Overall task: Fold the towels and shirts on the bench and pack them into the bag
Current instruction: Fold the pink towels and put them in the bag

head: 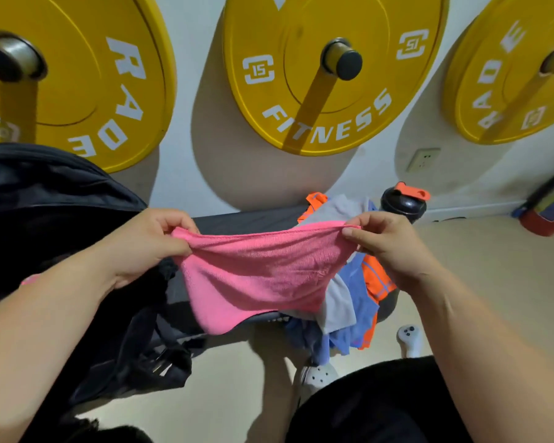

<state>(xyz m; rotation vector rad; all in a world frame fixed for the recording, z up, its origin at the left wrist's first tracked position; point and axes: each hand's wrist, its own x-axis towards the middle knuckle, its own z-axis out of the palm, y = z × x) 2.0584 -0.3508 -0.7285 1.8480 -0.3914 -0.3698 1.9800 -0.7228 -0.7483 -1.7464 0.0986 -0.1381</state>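
- A pink towel (256, 276) is held up in the air above the counter (237, 219), spread between both hands.
- One end of its top edge is pinched by the left hand (147, 247), with fingers curled and thumb closed over the hem. The other end is pinched in the same way by the right hand (387, 247).
- The towel's long axis runs left to right, from hand to hand, with a slack sag in the middle. The rest hangs down toward the counter's front edge.
- The 2 hands are held level and equally near the cloth, so neither is favoured. A fold in half is judged to call for 1 hand to be carried across to the other along that axis.
- The black bag (45, 203) lies just beside the left hand, so packing is judged likely to go leftward. Its opening cannot be made out clearly.
- A pile (339, 298) of grey, blue and orange clothes lies unfolded on the counter, behind and right of the towel, spilling over the edge.
- A black bottle (403, 203) stands beyond the pile.
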